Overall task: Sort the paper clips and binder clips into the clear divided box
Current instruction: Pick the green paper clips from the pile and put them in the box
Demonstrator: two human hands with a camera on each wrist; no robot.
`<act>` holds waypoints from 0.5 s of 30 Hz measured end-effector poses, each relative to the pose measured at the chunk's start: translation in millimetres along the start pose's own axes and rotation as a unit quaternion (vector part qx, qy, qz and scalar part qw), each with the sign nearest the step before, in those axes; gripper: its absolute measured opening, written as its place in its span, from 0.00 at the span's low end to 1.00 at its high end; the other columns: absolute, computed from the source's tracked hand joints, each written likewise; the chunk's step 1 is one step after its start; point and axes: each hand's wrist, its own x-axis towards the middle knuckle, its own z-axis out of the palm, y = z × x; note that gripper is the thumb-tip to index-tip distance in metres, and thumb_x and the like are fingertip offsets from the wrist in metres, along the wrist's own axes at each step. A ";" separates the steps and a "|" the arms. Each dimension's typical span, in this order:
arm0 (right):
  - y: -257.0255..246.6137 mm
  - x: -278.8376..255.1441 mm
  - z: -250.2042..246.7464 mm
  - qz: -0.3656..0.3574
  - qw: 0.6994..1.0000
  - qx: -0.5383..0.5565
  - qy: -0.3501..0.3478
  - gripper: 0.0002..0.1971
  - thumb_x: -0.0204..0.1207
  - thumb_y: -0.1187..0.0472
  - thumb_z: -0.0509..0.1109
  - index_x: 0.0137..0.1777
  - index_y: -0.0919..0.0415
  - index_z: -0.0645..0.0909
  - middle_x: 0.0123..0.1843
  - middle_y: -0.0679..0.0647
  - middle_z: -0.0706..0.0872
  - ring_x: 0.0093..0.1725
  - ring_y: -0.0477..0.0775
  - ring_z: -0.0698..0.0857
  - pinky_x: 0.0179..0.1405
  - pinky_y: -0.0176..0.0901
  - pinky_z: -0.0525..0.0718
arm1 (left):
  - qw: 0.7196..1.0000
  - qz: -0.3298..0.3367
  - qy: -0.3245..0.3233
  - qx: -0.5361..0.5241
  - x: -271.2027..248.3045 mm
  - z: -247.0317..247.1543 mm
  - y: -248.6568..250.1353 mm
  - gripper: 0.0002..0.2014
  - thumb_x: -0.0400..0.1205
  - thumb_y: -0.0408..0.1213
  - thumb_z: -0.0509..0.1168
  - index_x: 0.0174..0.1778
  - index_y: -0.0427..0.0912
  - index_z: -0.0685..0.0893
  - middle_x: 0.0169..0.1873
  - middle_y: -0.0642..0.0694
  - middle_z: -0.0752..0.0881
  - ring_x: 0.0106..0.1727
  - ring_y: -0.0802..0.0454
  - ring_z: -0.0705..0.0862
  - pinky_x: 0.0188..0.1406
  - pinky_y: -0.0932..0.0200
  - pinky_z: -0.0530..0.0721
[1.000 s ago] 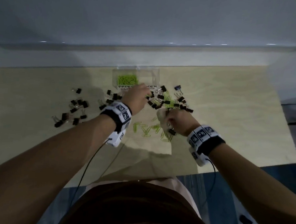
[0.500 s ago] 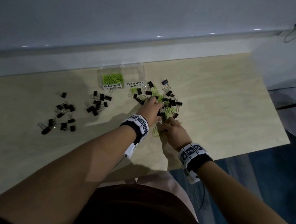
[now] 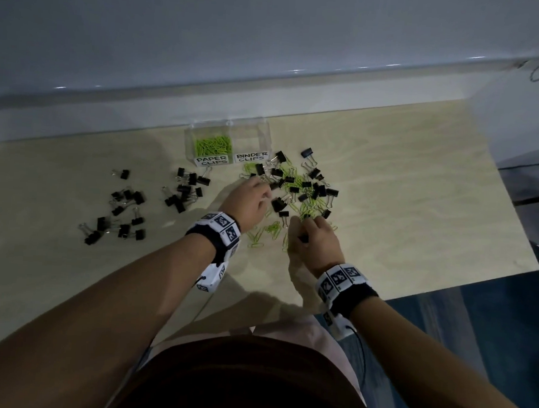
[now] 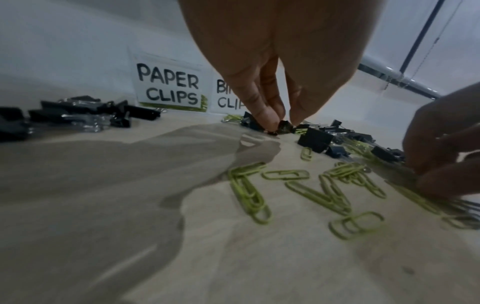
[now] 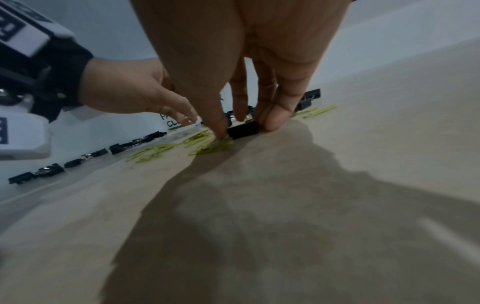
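Observation:
The clear divided box (image 3: pixel 256 130) stands at the table's back. Its side labelled PAPER CLIPS (image 4: pixel 168 86) holds green paper clips (image 3: pixel 213 145); the BINDER CLIPS side looks empty. In front of it lies a mixed pile (image 3: pixel 304 187) of black binder clips and green paper clips. My left hand (image 4: pixel 281 123) reaches into the pile's left edge and pinches a small black binder clip (image 4: pixel 285 125) between thumb and fingertips. My right hand (image 5: pixel 244 128), at the pile's near edge, pinches another black binder clip (image 5: pixel 242 130) against the table. Loose green paper clips (image 4: pixel 298 185) lie between the hands.
Two separate groups of black binder clips lie to the left (image 3: pixel 187 189) and far left (image 3: pixel 119 209). The wooden table (image 3: pixel 419 213) ends at a front edge on the right, with blue floor beyond. A grey wall runs behind the box.
My left hand has come back from the box to the mixed pile and now pinches a binder clip. My right hand stayed at the pile's near edge.

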 end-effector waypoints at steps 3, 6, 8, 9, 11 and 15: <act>-4.4 2.6 0.4 -0.008 0.999 0.034 0.026 0.06 0.75 0.60 0.67 0.45 0.63 0.77 0.43 0.57 0.77 0.39 0.58 0.76 0.39 0.46 0.78 | 0.999 0.008 -0.034 0.009 3.8 7.7 12.5 0.12 0.79 0.38 0.67 0.57 0.42 0.79 0.58 0.45 0.77 0.53 0.48 0.80 0.53 0.54 0.81; -4.2 3.9 -8.4 -0.048 0.993 0.094 0.045 0.04 0.70 0.61 0.67 0.40 0.62 0.77 0.39 0.54 0.76 0.34 0.54 0.75 0.33 0.46 0.78 | 0.998 -0.021 -0.048 0.018 11.8 21.8 26.2 0.17 0.78 0.42 0.69 0.60 0.42 0.78 0.59 0.43 0.77 0.56 0.45 0.78 0.56 0.50 0.81; 1.1 7.0 -18.3 -0.040 0.986 0.139 0.080 0.02 0.68 0.64 0.66 0.39 0.61 0.77 0.38 0.54 0.78 0.32 0.55 0.77 0.33 0.45 0.80 | 0.998 -0.032 -0.051 0.022 15.3 27.8 30.1 0.15 0.78 0.39 0.69 0.59 0.41 0.78 0.58 0.42 0.78 0.57 0.44 0.78 0.56 0.49 0.81; 6.3 10.2 -24.1 -0.018 0.983 0.157 0.097 0.01 0.68 0.66 0.67 0.39 0.61 0.77 0.38 0.54 0.79 0.34 0.55 0.79 0.34 0.45 0.83 | 0.998 -0.033 -0.048 0.020 16.2 28.7 30.3 0.14 0.78 0.37 0.69 0.58 0.40 0.79 0.57 0.42 0.79 0.57 0.43 0.78 0.55 0.49 0.81; 21.8 18.1 -35.8 0.044 0.977 0.173 0.116 0.04 0.70 0.69 0.68 0.41 0.60 0.78 0.41 0.54 0.81 0.38 0.54 0.83 0.41 0.43 0.87 | 0.999 -0.028 -0.032 0.006 16.5 26.1 28.7 0.11 0.78 0.36 0.67 0.55 0.41 0.80 0.56 0.43 0.80 0.56 0.44 0.80 0.53 0.52 0.81; 55.1 31.3 -48.8 0.068 0.982 0.110 0.136 0.07 0.72 0.67 0.69 0.49 0.64 0.79 0.47 0.58 0.82 0.42 0.54 0.83 0.46 0.49 0.88 | 0.999 -0.021 0.036 -0.008 8.2 7.6 14.9 0.10 0.80 0.38 0.64 0.55 0.41 0.80 0.56 0.47 0.79 0.51 0.53 0.77 0.48 0.63 0.74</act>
